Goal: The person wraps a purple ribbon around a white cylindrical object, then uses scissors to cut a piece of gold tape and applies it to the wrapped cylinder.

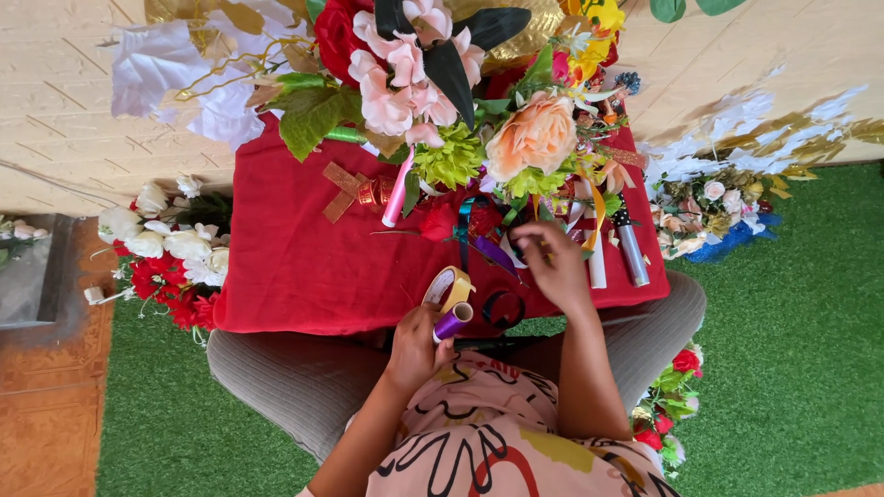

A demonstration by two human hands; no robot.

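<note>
I see my left hand (416, 342) near my lap, clenched around a small purple spool of ribbon (452, 321), which it grips from the side with the open end turned up. Just beside it, touching or nearly touching the same hand, stands a wider roll of pale gold ribbon (447, 287); I cannot tell if the fingers carry it too. My right hand (552, 262) is farther away and to the right, over the red cloth (295, 258) that covers the desk. Its fingers are pinched together among loose ribbon ends, purple and teal, under a bouquet of artificial flowers (442, 101); what exactly it pinches is hidden by the hand.

I judge the purple spool to be very light and stiff enough at its core, so a grip around the rim is good. The shiny ribbon itself looks thin, soft and slippery; it will slide and unroll if only the loose tail is held, so I would hold the core with one hand and the tail close to its end with the other. The flower petals look delicate, better not to press them.

A silver tube (632, 248) lies at the right on the cloth.
</note>
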